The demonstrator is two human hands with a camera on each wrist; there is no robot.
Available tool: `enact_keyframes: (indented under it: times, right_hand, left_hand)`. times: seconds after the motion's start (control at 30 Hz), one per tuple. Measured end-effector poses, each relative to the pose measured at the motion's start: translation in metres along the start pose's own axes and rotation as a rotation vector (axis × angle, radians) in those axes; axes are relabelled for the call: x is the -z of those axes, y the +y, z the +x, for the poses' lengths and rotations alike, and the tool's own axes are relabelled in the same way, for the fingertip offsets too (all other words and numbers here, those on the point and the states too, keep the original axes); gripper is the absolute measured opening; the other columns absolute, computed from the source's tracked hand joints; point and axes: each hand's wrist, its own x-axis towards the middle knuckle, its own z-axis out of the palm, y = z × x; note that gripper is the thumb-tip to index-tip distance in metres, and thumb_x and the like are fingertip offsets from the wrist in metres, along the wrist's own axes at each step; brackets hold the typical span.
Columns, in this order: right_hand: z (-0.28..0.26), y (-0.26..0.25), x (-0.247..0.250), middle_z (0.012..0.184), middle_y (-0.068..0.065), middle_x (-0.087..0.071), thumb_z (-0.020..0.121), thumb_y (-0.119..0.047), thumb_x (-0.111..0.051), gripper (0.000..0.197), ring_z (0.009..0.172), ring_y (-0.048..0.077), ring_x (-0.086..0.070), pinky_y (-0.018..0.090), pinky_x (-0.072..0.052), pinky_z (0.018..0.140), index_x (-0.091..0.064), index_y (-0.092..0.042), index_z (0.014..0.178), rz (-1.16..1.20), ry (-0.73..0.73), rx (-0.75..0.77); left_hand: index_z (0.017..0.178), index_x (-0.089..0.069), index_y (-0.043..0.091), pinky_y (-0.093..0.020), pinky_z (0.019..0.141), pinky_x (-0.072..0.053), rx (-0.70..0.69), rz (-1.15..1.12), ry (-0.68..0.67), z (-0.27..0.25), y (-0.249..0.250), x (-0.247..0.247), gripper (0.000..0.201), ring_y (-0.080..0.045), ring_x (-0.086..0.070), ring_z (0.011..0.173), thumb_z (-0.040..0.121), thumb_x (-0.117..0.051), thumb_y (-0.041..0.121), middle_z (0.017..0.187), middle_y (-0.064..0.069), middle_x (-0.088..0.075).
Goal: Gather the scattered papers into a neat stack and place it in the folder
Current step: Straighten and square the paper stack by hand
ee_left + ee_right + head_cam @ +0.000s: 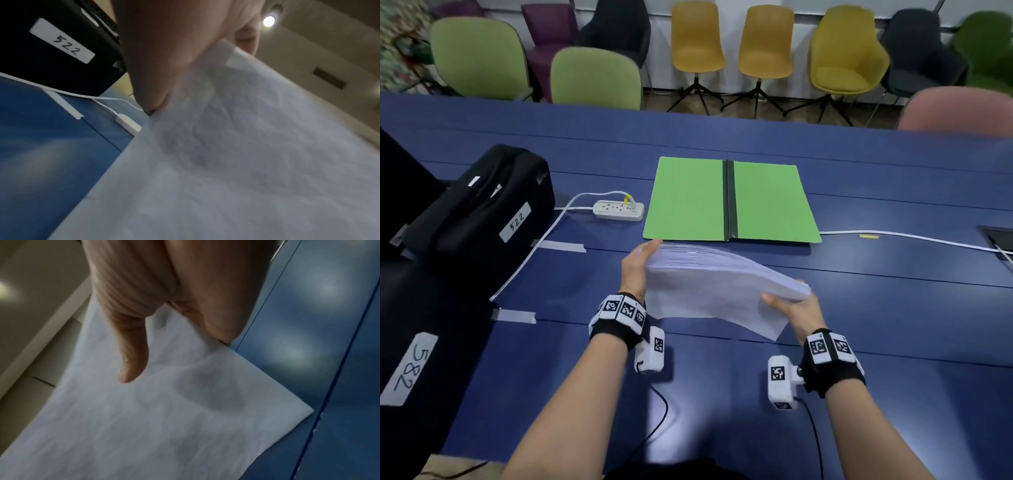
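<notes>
A thick stack of white papers [715,284] is held up off the blue table [876,308], tilted, between both hands. My left hand [635,267] grips its left edge, and in the left wrist view the palm [164,56] lies against the sheets [236,154]. My right hand [791,306] pinches the right corner, thumb on the near face; in the right wrist view the thumb [131,356] presses on the paper [154,426]. The green folder [731,200] lies open and flat just beyond the stack, with a black spine down its middle.
A black case labelled 522 [493,202] and another labelled 582 [410,370] stand at the left. A white power strip [618,209] with its cable lies left of the folder; a second white cable [911,237] runs off right. Chairs line the far side.
</notes>
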Motion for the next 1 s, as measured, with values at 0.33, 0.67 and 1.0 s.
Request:
enact_keyframes:
  times: [0.33, 0.67, 1.0]
  right_hand:
    - [0.003, -0.004, -0.01, 0.081, -0.001, -0.066, 0.083, -0.005, -0.068, 0.013, 0.077, 0.022, -0.065, 0.033, -0.053, 0.076, -0.068, -0.004, 0.095, -0.033, 0.152, -0.046]
    - [0.001, -0.024, -0.007, 0.076, -0.011, -0.071, 0.083, -0.003, -0.067, 0.018, 0.062, -0.007, -0.066, 0.008, -0.05, 0.058, -0.065, -0.021, 0.082, -0.008, 0.083, 0.072]
    - [-0.005, -0.012, -0.006, 0.086, 0.006, -0.065, 0.086, -0.016, -0.065, 0.01, 0.076, 0.019, -0.06, 0.023, -0.046, 0.064, -0.064, -0.009, 0.093, -0.241, 0.069, -0.019]
  left_hand:
    - [0.083, -0.067, 0.022, -0.027, 0.083, -0.045, 0.076, 0.07, 0.144, 0.003, 0.004, -0.016, 0.02, -0.016, -0.059, 0.086, 0.078, -0.072, 0.04, 0.082, 0.008, -0.064]
    - [0.112, -0.068, 0.021, -0.027, 0.095, -0.049, -0.102, 0.14, 0.277, -0.021, 0.009, -0.016, 0.052, -0.01, -0.063, 0.103, 0.068, -0.079, 0.046, 0.111, 0.007, -0.068]
    - [0.096, -0.071, 0.024, -0.034, 0.103, -0.04, -0.165, 0.494, 0.191, -0.009, 0.004, 0.003, 0.031, -0.016, -0.059, 0.115, 0.075, -0.072, 0.048, 0.105, 0.008, -0.069]
